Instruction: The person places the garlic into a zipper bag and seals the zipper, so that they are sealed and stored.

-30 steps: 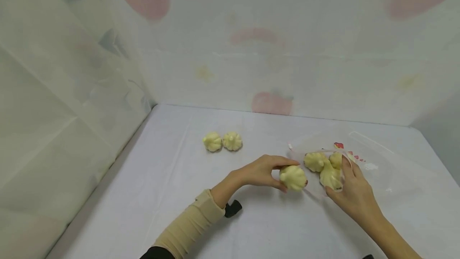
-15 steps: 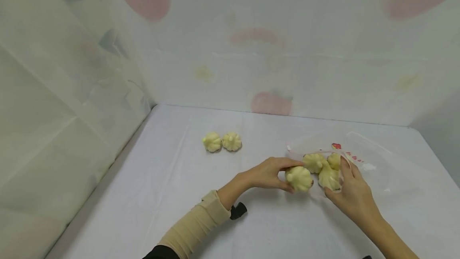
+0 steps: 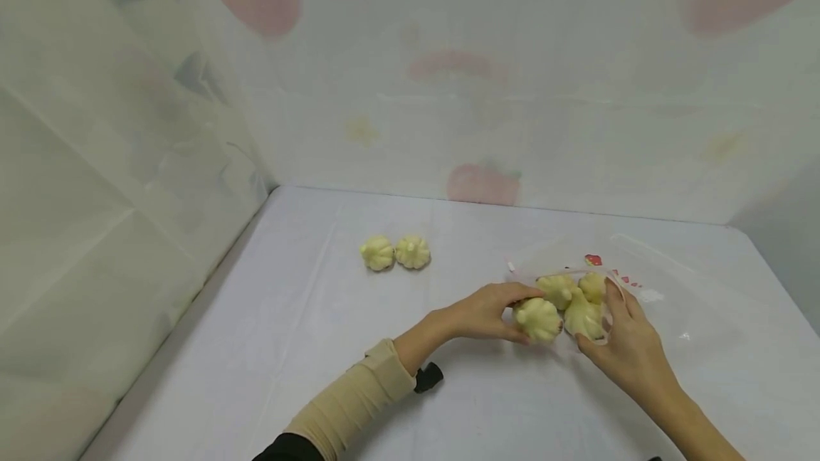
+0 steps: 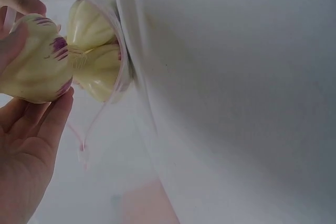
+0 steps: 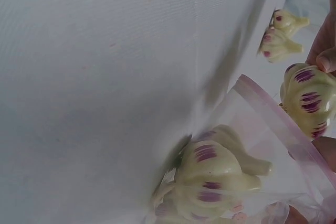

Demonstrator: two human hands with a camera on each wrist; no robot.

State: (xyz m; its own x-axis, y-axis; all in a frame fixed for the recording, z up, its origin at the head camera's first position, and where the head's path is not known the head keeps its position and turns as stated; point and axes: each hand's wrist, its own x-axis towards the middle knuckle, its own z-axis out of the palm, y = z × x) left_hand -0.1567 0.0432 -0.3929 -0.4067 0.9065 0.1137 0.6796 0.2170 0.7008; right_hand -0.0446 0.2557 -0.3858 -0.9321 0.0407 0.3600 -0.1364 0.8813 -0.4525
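In the head view my left hand (image 3: 487, 313) grips a pale garlic bulb (image 3: 539, 319) between thumb and fingers, at the mouth of a clear zip bag (image 3: 679, 304). My right hand (image 3: 631, 347) holds the bag's mouth open at its near right edge, thumb below and fingers above. Several garlic bulbs (image 3: 584, 317) lie inside the bag. Purple streaks mark the held garlic bulb (image 4: 37, 64) in the left wrist view. In the right wrist view the bag's pink-tinted rim (image 5: 275, 108) stands between the bagged garlic bulbs (image 5: 210, 177) and the held one.
Two more garlic bulbs, one on the left (image 3: 378, 253) and one on the right (image 3: 413, 252), sit side by side on the white-covered table (image 3: 359, 304). A patterned cloth (image 3: 359, 55) hangs behind the table, and another cloth rises along its left side.
My left hand has carried its garlic bulb rightward to the bag's mouth, close to the bulbs inside. My right hand stays at the bag with only a slight shift left.
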